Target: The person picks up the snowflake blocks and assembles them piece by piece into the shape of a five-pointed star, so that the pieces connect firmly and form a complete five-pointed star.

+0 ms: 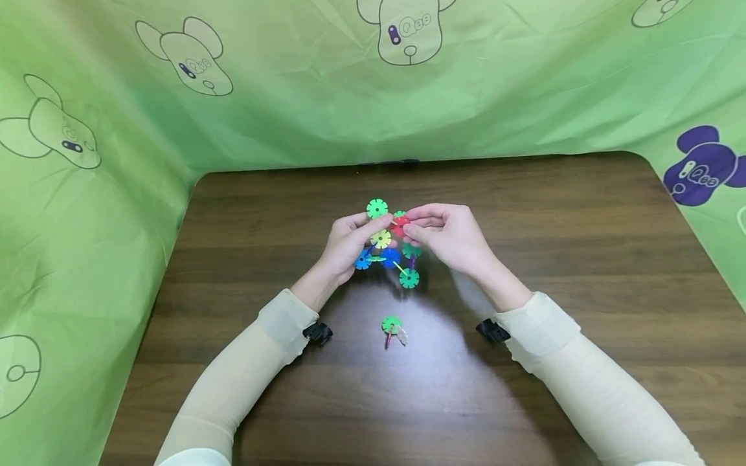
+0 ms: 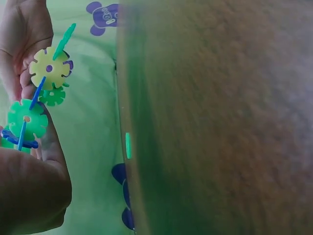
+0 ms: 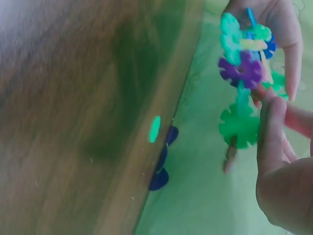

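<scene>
Above the middle of the wooden table [image 1: 524,213] both hands hold a cluster of interlocked plastic snowflake discs [image 1: 389,246], green, yellow, blue, red and purple. My left hand [image 1: 348,241] grips its left side, thumb by the top green disc [image 1: 377,208]. My right hand [image 1: 445,234] pinches the red disc [image 1: 399,224] at the top. The left wrist view shows the yellow disc [image 2: 49,68] and a green disc [image 2: 27,119] against my fingers. The right wrist view shows the purple disc [image 3: 240,70] and a green disc [image 3: 239,126] by my fingertips.
A small loose piece [image 1: 393,329], a green disc with pink and white parts, lies on the table nearer to me. Green printed cloth [image 1: 116,194] walls the table at the back and on both sides.
</scene>
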### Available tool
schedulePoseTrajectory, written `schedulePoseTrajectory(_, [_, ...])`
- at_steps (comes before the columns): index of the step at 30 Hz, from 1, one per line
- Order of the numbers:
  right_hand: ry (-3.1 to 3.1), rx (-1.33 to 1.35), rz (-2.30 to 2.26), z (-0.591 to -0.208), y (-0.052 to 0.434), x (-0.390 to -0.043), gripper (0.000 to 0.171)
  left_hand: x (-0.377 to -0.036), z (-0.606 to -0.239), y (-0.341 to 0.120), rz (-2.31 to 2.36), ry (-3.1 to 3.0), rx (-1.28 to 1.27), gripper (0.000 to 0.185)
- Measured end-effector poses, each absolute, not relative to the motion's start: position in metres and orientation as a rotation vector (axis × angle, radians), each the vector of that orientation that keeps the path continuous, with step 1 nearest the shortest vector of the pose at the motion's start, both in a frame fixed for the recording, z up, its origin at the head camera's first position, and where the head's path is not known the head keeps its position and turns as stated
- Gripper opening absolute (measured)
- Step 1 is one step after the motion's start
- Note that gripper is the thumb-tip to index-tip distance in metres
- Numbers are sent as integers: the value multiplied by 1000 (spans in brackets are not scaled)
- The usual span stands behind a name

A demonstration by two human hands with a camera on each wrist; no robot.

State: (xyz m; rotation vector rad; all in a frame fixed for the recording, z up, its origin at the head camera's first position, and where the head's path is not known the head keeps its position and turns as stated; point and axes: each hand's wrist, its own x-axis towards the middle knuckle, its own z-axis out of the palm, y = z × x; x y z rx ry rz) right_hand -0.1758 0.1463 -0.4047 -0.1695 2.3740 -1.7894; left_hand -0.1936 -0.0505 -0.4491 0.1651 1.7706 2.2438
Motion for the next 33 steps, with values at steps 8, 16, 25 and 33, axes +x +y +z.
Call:
schedulePoseTrajectory(8, [2682,-284,-1650,-408,161,-162,23,-202,-449,-66,2347,1730,-19,38])
schedulePoseTrajectory(16, [2625,-597,-688,-430,145,-146,36,-210,-449,-81,2429,1785,-146,38])
schedulePoseTrajectory(25, [2541,-562,-313,-446,113,-136,63,-211,-450,-82,2474,1732,-154,34])
schedulePoseTrajectory(33, [2541,-576,-229,-449,100,-135,54,-211,-448,-79,2480,1747,-152,33])
